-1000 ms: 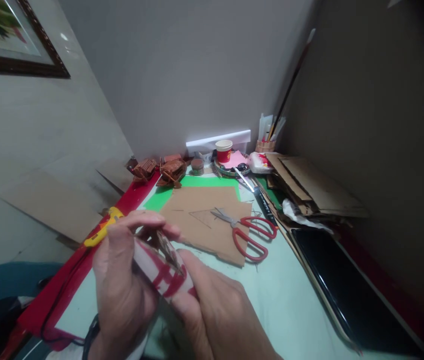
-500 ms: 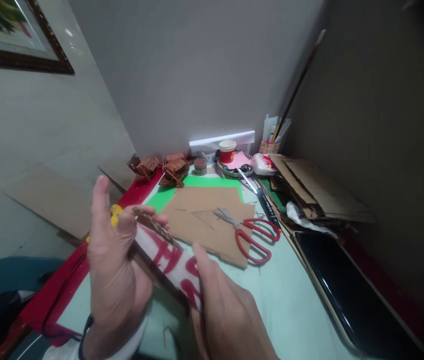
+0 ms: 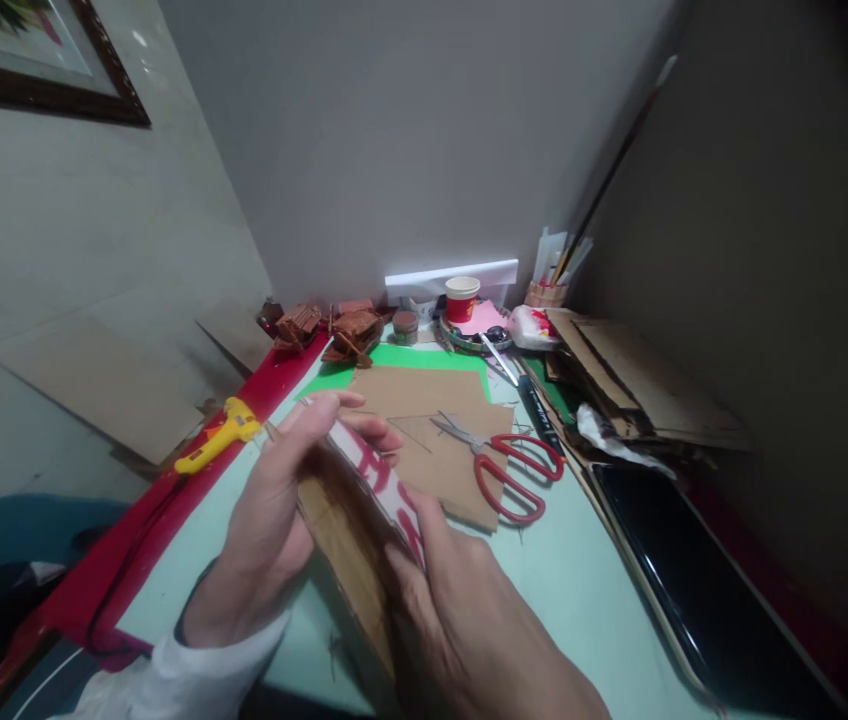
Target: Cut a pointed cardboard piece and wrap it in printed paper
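Over the table (image 3: pixel 581 580), L hand (image 3: pixel 263 510) & R hand (image 3: pixel 469 590) grip a cardboard pc. (image 3: pixel 349 545) — red lettering (image 3: pixel 379 478), partly covered, unreadable.

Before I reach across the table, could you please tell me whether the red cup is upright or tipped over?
Upright: the red cup stands with its mouth facing up.

Two grips (image 3: pixel 263 510) (image 3: pixel 480 600), one lettered piece (image 3: pixel 377 475), one scissors (image 3: pixel 477 443), one red cup (image 3: pixel 461 303), one yellow tool (image 3: pixel 221 442)
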Motion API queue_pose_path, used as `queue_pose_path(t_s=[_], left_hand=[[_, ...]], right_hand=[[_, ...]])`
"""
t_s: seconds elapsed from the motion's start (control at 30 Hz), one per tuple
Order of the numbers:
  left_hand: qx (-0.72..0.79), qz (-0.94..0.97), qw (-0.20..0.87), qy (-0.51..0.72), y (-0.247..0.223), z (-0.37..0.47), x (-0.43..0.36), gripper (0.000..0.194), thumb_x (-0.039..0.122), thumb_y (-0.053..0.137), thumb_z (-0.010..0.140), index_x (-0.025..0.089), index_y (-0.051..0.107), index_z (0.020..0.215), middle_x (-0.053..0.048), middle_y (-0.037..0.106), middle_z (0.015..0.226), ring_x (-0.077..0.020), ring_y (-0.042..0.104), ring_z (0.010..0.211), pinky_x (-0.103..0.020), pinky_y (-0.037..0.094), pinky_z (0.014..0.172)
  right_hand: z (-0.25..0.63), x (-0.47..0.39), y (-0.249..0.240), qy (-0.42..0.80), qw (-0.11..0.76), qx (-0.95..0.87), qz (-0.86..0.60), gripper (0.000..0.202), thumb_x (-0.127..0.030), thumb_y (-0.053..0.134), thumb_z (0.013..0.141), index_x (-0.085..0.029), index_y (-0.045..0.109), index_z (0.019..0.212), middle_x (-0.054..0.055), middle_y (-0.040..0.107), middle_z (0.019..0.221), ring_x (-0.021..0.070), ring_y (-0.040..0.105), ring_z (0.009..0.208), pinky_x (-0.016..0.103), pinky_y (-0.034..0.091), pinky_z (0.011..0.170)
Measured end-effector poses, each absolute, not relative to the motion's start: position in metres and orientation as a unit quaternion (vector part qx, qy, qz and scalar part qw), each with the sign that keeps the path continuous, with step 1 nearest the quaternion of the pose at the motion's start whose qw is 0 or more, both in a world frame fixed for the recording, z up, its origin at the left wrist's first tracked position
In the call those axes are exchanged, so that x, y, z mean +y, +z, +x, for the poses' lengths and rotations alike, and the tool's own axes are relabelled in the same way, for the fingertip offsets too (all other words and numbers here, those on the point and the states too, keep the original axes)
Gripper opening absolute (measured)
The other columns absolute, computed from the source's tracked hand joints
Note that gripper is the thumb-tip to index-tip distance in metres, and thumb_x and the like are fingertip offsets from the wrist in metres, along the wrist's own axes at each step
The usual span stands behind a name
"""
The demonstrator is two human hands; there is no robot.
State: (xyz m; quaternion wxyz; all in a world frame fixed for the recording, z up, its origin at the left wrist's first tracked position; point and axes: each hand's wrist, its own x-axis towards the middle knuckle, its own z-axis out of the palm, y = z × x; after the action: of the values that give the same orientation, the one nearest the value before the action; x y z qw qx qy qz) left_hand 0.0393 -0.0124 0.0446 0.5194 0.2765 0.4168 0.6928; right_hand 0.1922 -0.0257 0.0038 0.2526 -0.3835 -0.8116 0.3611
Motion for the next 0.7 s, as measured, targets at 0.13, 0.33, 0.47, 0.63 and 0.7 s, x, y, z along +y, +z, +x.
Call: queue_pose_path(t_s=[0.13,0.33,0.47,0.63,0.7], left_hand=[[0.433,0.259,0.505,0.7,0.038,0.041,-0.009,0.013,0.028,0.066,0.087,0.017,0.068,0.094,-0.004,0.078,0.074,-0.0176,0.074,0.072,-0.028,0.062,0.068],[0.464,0.26,0.479,0.698,0.026,0.041,-0.009,0.012,0.028,0.07,0.084,0.018,0.063,0.084,0.0,0.076,0.066,-0.0158,0.072,0.062,-0.023,0.059,0.058],[0.478,0.273,0.473,0.688,0.019,0.039,-0.003,0.015,0.032,0.068,0.086,0.018,0.062,0.084,-0.003,0.077,0.067,-0.0163,0.071,0.06,-0.024,0.058,0.055],[0.484,0.284,0.474,0.679,0.011,0.029,0.013,0.021,0.037,0.068,0.084,0.017,0.063,0.079,-0.003,0.076,0.067,-0.0182,0.071,0.06,-0.026,0.057,0.053],[0.482,0.284,0.485,0.672,0.01,0.025,0.019,0.022,0.037,0.068,0.085,0.017,0.063,0.078,-0.004,0.076,0.068,-0.0167,0.069,0.059,-0.025,0.057,0.054]], right_hand=[[0.192,-0.022,0.007,0.379,0.241,-0.806,-0.385,0.03,-0.027,0.032,0.097,-0.015,0.053,0.115,0.01,0.071,0.082,0.0238,0.066,0.064,0.031,0.049,0.056],[0.19,-0.015,0.004,0.393,0.258,-0.797,-0.379,0.032,-0.035,0.036,0.101,-0.015,0.058,0.113,0.01,0.07,0.083,0.0227,0.069,0.074,0.03,0.055,0.068],[0.187,-0.013,-0.005,0.401,0.257,-0.789,-0.387,0.04,-0.04,0.034,0.1,-0.015,0.057,0.123,0.014,0.071,0.094,0.0281,0.07,0.086,0.038,0.056,0.077],[0.182,-0.005,-0.007,0.441,0.221,-0.765,-0.414,0.045,-0.042,0.035,0.101,-0.016,0.052,0.134,0.017,0.069,0.108,0.0316,0.067,0.102,0.043,0.052,0.087],[0.18,0.0,-0.007,0.454,0.218,-0.765,-0.403,0.046,-0.043,0.041,0.1,-0.016,0.05,0.136,0.016,0.068,0.115,0.0305,0.065,0.108,0.041,0.05,0.092]])
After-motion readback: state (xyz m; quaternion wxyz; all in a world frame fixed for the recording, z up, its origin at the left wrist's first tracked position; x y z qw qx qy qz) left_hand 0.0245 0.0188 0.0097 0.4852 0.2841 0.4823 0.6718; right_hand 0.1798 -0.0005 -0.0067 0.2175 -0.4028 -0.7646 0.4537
